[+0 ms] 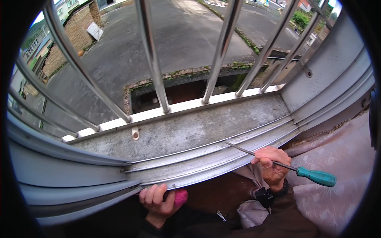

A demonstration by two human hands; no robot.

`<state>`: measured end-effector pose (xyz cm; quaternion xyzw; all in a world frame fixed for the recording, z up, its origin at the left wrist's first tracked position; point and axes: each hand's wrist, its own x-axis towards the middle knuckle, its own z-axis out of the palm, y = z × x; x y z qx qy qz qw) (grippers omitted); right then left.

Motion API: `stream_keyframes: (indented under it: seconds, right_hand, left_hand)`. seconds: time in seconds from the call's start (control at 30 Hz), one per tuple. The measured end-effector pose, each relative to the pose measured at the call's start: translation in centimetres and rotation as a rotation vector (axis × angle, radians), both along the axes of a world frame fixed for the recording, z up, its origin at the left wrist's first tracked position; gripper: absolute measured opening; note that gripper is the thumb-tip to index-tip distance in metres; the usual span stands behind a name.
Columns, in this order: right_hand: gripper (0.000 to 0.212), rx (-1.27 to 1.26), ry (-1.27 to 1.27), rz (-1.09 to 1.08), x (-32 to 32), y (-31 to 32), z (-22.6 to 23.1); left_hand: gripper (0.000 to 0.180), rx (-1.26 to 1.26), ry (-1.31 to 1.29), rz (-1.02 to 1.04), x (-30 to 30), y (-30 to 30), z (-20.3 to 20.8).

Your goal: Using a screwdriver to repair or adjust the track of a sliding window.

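My right hand is closed round the metal shaft of a screwdriver with a teal handle. The handle sticks out to the right past the hand. Its tip lies at the outer rail of the silver sliding-window track. At the track's near left edge is my left hand, fingers curled on the frame's edge. A bright pink, fuzzy-looking pad is held against its thumb side; the hand hides part of it.
Beyond the track runs a stained concrete sill, bounded by upright metal security bars on a white rail. Grey window frame sides rise left and right. A pale patterned curtain hangs at the right. Outside lies a grey flat roof.
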<state>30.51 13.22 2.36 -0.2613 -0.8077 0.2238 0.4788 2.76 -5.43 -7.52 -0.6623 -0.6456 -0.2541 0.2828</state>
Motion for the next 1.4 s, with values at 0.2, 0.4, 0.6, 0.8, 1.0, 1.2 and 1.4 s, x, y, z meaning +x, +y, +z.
stream_keyframes:
  seconds: [0.2,0.4,0.6,0.8,1.0,1.2,1.4]
  right_hand:
    - [0.015,-0.320,0.043,0.136,-2.5,-1.6,-0.1]
    - [0.012,-0.226,-0.063,0.322,-8.7,-2.7,1.0]
    - [0.020,-0.247,0.051,0.450,-13.5,-3.9,0.1]
    - [0.018,-0.137,0.071,0.438,-16.9,-5.0,-1.2]
    - [0.014,-0.048,0.022,0.354,-17.4,-5.2,-1.7]
    - [0.010,0.105,-0.014,0.169,-12.6,-4.9,-0.4]
    - [0.009,-0.058,-0.044,0.274,-12.4,-5.4,0.8]
  left_hand:
    - [0.025,0.014,-0.029,-0.021,0.5,0.7,0.1]
    - [0.025,0.023,-0.036,-0.033,0.4,0.5,0.4]
    - [0.025,0.019,-0.041,0.000,0.7,0.5,0.5]
    - [0.029,0.035,-0.061,0.003,0.7,0.4,-0.6]
    - [0.027,0.058,-0.062,0.003,0.8,0.6,-0.4]
    - [0.023,0.024,-0.051,-0.002,0.7,0.4,0.1]
    - [0.022,0.067,-0.088,0.005,1.0,0.6,-0.1]
